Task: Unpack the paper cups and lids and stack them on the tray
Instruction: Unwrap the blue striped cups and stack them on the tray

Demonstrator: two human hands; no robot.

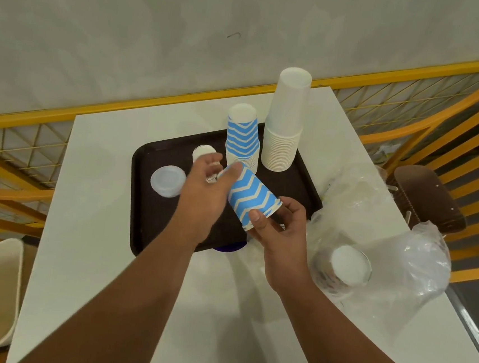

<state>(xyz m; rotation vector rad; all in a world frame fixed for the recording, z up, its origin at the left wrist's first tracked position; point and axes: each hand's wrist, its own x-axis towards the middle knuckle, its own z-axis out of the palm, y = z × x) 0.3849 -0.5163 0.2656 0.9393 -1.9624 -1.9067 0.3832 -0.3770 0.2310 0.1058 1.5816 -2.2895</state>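
Blue zigzag cup (253, 197) sits tilted above the near right part of the brown tray (142, 201), base toward the far left, open rim toward you. Your right hand (279, 229) pinches it at the rim end, thumb on the outer wall, fingers curled behind the lip. Your left hand (205, 189) is at the base end, fingers loosely spread and blurred; you appear to touch the base, but whether that grip is closed on it cannot be told.

Just behind, on the tray: an inverted stack of blue zigzag cups (242, 135), and beside it to the right a taller inverted stack of white cups (286, 127). A clear lid (168, 181) lies at the tray's left; a small white cup (203, 152) stands behind your left hand, partly hidden.

On the table (93, 255) to the right: crumpled clear plastic bag (424, 257) and a wrapped sleeve with a white lid (348, 265) on top, apparently not yet unpacked.

Risks, as judged:
- Thumb pressure at the rim could dent the paper lip, so the cup nests badly.
- Your left hand is close to the blue stack; a sweep there could topple it into the white one.
- Setting the cup on crooked would leave the stack leaning.
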